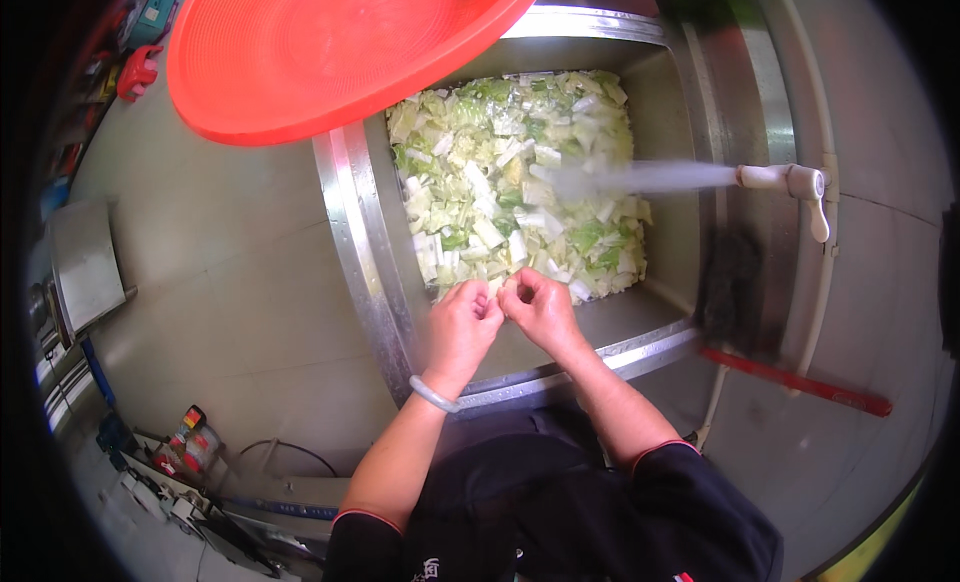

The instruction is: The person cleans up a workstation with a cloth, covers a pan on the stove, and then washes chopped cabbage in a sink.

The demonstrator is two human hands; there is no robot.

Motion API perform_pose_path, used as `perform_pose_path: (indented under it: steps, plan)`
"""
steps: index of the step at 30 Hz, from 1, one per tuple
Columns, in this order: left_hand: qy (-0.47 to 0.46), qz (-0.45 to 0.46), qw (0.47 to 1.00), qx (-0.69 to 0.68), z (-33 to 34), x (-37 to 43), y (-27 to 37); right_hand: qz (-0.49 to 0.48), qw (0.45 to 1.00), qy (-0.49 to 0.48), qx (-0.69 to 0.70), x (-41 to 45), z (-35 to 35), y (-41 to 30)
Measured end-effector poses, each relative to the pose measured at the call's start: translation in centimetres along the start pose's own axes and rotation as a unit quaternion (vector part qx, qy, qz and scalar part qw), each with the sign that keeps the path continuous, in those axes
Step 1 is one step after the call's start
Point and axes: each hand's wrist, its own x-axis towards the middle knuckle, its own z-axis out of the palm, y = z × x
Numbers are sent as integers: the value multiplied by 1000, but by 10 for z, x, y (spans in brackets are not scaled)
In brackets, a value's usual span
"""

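Observation:
Chopped pale and green cabbage leaves fill much of the stainless steel sink in front of me. Over the near edge of the leaves, my left hand and my right hand meet at the fingertips. Both pinch a small pale piece of leaf between them. A bangle circles my left wrist. From the right, a white plastic tap sends a strong stream of water onto the leaves.
A large red plastic colander overhangs the sink's far left corner. Right of the sink, a white pipe runs along the wall, with a red bar below. Jars and equipment stand at the lower left.

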Motion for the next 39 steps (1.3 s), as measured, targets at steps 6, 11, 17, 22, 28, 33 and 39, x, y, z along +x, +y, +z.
perform_pose_path:
  steps: [6,11,17,22,28,33,39]
  plan:
    - [-53,142,977,148,3,16,2,-85,948,34,-304,74,-55,69]
    - [-8,169,962,216,-40,47,18,185,940,32,-286,125,-137,140]
    - [97,214,854,464,-88,63,5,317,947,-47,-32,105,-62,142]
    - [114,150,865,465,-83,75,-9,359,808,7,467,115,-39,69]
    - [130,158,866,456,-83,74,-10,211,904,26,372,157,-92,53]
    - [128,153,872,447,-88,75,-8,228,941,135,-208,134,-75,163]
    - [115,147,879,440,-83,78,2,371,856,113,342,79,82,164]
